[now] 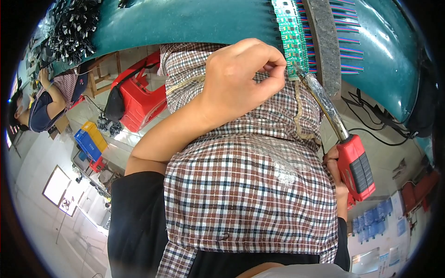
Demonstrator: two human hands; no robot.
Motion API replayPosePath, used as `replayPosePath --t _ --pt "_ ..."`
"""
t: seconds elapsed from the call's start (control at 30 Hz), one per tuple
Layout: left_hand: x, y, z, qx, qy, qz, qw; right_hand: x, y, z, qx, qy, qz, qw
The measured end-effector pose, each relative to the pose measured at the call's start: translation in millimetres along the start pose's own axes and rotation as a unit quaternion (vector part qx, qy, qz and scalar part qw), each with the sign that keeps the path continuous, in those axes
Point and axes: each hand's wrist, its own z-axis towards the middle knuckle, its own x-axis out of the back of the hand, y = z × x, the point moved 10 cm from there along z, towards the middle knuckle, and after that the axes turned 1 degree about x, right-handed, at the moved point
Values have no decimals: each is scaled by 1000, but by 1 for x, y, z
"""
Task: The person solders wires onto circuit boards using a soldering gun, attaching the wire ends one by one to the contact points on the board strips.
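My left hand (245,76) is closed in a pinch at the left edge of a green circuit board panel (292,34). Whatever sits between its thumb and forefinger is too small to make out. In a grip low on the right, my right hand (332,169) holds a red and black soldering gun (353,162), its fingers partly hidden behind the handle. The long metal barrel slants up and left, and its tip reaches the panel's near end, close to my left fingertips. Thin coloured wires (350,48) run out from the panel's right side.
A grey bar (323,41) lies across the wires on the green tabletop (185,23). Bundles of black leads (74,32) are heaped at the far left. A red stool (139,95) and a co-worker (48,102) are to the left. Black cables (371,113) hang at the right.
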Motion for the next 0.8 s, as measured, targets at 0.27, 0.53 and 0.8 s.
replayPosePath --t 0.27,0.53,0.8 --pt "0 -3 -3 8 -4 4 1000 0 22 -4 -64 42 58 995" --pt "10 6 5 -14 -16 32 999 2 6 10 13 73 261 963" --pt "84 2 116 73 67 237 966 13 -2 17 34 126 286 949"
